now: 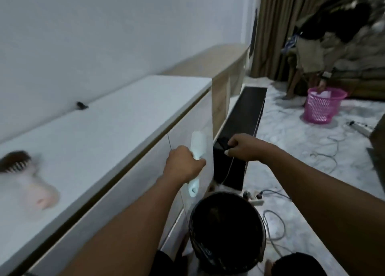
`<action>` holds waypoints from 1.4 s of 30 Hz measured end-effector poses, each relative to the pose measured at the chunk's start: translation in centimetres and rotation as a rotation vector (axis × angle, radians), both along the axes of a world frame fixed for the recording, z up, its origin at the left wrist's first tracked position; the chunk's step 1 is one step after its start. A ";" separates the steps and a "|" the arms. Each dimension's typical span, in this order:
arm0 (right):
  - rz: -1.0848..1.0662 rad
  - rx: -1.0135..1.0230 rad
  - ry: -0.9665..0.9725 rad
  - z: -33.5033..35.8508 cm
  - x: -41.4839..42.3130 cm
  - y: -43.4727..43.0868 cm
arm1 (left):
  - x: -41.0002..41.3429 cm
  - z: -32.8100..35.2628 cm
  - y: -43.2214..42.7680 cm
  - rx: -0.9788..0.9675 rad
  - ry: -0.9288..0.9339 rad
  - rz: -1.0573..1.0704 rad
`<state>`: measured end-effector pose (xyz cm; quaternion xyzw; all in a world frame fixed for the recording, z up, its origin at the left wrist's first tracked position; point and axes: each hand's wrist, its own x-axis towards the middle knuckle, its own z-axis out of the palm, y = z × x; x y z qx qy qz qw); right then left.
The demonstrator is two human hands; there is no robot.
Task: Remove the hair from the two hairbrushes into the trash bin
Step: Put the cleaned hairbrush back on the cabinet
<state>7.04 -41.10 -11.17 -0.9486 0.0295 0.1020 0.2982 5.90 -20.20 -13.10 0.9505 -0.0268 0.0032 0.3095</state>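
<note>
My left hand [183,163] grips a pale blue hairbrush [198,148] by its handle, head pointing up, in front of the white cabinet. Just to its right, my right hand [241,147] is closed on a dark clump of hair [221,142] beside the brush head. Below both hands on the floor stands the trash bin [228,232], black and lined with a dark bag. A second hairbrush [15,161], dark with hair in it and a pink handle, lies blurred on the cabinet top at far left.
The white cabinet [104,130] runs along the wall, with a small dark object [81,105] at its back edge. A black panel [243,117] stands to the right. Cables and a power strip [255,198] lie on the floor. Another person bends over a pink basket [323,105].
</note>
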 end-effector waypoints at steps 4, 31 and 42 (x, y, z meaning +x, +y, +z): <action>0.030 0.023 -0.141 8.7 -1.9 2.2 | -2.6 8.2 1.9 -0.003 -0.207 0.036; 0.373 -0.005 -0.283 18.1 3.2 24.0 | -2.5 14.3 22.0 0.244 -0.212 0.503; 0.423 -0.065 -0.185 11.8 8.0 28.1 | 0.4 9.8 23.8 0.393 -0.051 0.469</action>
